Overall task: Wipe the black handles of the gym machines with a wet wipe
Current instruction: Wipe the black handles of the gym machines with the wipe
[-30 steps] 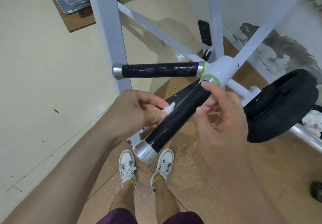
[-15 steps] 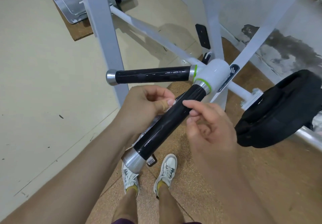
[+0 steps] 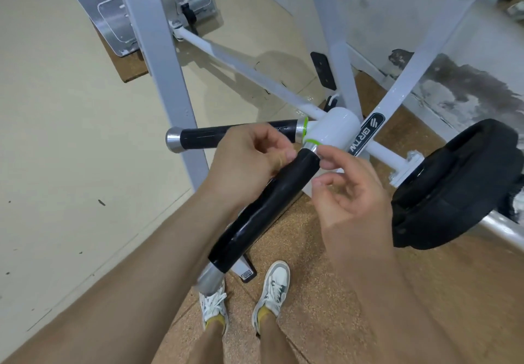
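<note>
L hand [image 3: 249, 165] curled against black handle [image 3: 263, 210] — R hand [image 3: 354, 193] touching its top.

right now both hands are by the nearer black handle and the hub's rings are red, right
The rings on the hub are green, not red, as the head view shows. The left hand and right hand are by the nearer black handle.
</note>
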`<action>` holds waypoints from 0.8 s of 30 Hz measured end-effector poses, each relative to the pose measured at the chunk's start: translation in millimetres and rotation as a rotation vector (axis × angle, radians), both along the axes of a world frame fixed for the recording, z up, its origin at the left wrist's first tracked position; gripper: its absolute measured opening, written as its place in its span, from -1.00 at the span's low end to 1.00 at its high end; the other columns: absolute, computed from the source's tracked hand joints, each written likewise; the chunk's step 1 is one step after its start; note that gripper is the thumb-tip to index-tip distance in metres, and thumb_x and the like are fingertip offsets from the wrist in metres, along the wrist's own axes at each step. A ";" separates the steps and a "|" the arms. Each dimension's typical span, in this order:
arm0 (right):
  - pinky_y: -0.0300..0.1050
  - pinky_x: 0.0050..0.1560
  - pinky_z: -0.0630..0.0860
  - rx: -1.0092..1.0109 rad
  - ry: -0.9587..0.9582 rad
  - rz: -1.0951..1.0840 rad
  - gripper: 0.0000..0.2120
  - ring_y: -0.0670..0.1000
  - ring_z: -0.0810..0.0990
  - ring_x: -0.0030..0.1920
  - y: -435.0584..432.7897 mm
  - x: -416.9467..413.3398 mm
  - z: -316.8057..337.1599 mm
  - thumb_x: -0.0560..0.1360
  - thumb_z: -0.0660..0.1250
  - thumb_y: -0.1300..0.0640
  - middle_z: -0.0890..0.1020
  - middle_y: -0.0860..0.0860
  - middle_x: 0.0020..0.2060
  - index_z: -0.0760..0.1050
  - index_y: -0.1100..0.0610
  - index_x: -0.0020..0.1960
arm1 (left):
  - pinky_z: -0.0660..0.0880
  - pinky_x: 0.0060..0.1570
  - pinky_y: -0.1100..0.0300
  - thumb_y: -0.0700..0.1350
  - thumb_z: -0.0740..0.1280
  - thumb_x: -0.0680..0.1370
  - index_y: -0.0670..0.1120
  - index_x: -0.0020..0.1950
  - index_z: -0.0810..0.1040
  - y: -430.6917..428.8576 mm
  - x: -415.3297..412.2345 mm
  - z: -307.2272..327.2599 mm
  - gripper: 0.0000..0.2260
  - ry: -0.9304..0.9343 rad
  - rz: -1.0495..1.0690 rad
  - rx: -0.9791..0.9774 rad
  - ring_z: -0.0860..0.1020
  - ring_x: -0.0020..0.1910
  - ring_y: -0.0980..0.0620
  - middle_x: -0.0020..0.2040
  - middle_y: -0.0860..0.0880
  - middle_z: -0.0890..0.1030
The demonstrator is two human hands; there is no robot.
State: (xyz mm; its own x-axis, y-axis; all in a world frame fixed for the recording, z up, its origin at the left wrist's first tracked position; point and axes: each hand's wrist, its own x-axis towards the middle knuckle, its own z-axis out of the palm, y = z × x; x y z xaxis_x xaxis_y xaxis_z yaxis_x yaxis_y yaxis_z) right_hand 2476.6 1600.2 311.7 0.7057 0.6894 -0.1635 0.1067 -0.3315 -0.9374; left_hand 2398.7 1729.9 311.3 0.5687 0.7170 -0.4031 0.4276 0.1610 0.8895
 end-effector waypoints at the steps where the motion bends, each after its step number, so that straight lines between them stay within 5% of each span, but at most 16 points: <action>1: -0.38 -0.20 0.47 0.014 0.019 -0.014 -0.61 -0.11 0.54 -0.14 0.9 0.6 -0.8 0.50 0.28 0.38 0.50 -0.03 0.01 0.55 -0.02 0.17 | 0.58 -0.01 -0.15 -0.21 0.44 0.46 -0.10 -0.22 0.66 -1.2 -0.5 -1.3 -0.94 -0.009 -0.001 -0.013 0.60 -0.26 -0.03 -0.32 -0.07 0.64; 6: -0.28 -0.17 0.45 0.044 0.134 -0.035 -0.59 -0.13 0.52 -0.21 -0.7 2.5 -3.5 0.50 0.28 0.36 0.54 -0.01 0.02 0.54 -0.15 0.06 | 0.52 0.15 0.05 -0.05 0.35 0.55 0.06 0.01 0.70 -5.9 -14.9 -3.9 -0.86 0.089 -0.085 -0.053 0.66 -0.07 0.10 -0.16 0.11 0.72; 11: -0.32 -0.23 0.43 0.049 0.150 -0.064 -0.59 -0.11 0.51 -0.21 -0.1 1.3 -7.4 0.49 0.27 0.38 0.54 0.01 0.00 0.55 -0.13 0.05 | 0.58 -0.08 0.15 -0.06 0.41 0.51 0.02 -0.08 0.70 -6.5 9.2 -3.0 -0.92 0.084 0.008 -0.022 0.67 -0.23 0.09 -0.27 0.05 0.71; 15: -0.32 -0.15 0.49 0.042 0.125 -0.067 -0.60 -0.10 0.56 -0.13 -2.9 -0.4 -7.7 0.49 0.28 0.38 0.54 -0.04 -0.01 0.55 -0.11 0.06 | 0.55 0.02 0.23 -0.09 0.40 0.52 0.08 0.00 0.70 -17.4 -1.0 9.4 -0.87 0.025 -0.059 0.209 0.64 -0.10 0.28 -0.13 0.17 0.71; 20: -0.34 -0.16 0.48 0.044 0.154 -0.066 -0.55 -0.08 0.58 -0.09 -7.5 0.4 -5.5 0.49 0.26 0.39 0.54 -0.07 -0.02 0.55 -0.18 0.03 | 0.52 -0.20 0.05 -0.01 0.25 0.54 0.01 -0.06 0.66 -23.6 4.1 16.7 -0.81 0.163 -0.246 0.741 0.62 -0.20 -0.05 -0.25 0.00 0.68; 22: -0.34 -0.22 0.45 0.060 0.190 -0.082 -0.57 -0.07 0.54 -0.15 -6.9 2.9 -6.6 0.50 0.26 0.38 0.54 -0.07 -0.03 0.57 -0.16 0.02 | 0.50 -0.17 0.06 -0.01 0.25 0.56 -0.02 -0.08 0.67 -15.2 15.2 10.8 -0.78 0.280 -0.247 0.652 0.59 -0.22 -0.05 -0.28 -0.02 0.66; 24: -0.34 -0.28 0.41 0.073 0.226 -0.094 -0.60 -0.09 0.49 -0.20 -5.2 5.1 -7.3 0.50 0.26 0.38 0.54 -0.05 -0.03 0.57 -0.12 0.04 | 0.51 -0.11 0.11 -0.04 0.31 0.55 -0.05 -0.10 0.70 -3.9 24.6 5.5 -0.81 0.309 -0.159 0.336 0.61 -0.19 -0.01 -0.26 -0.03 0.68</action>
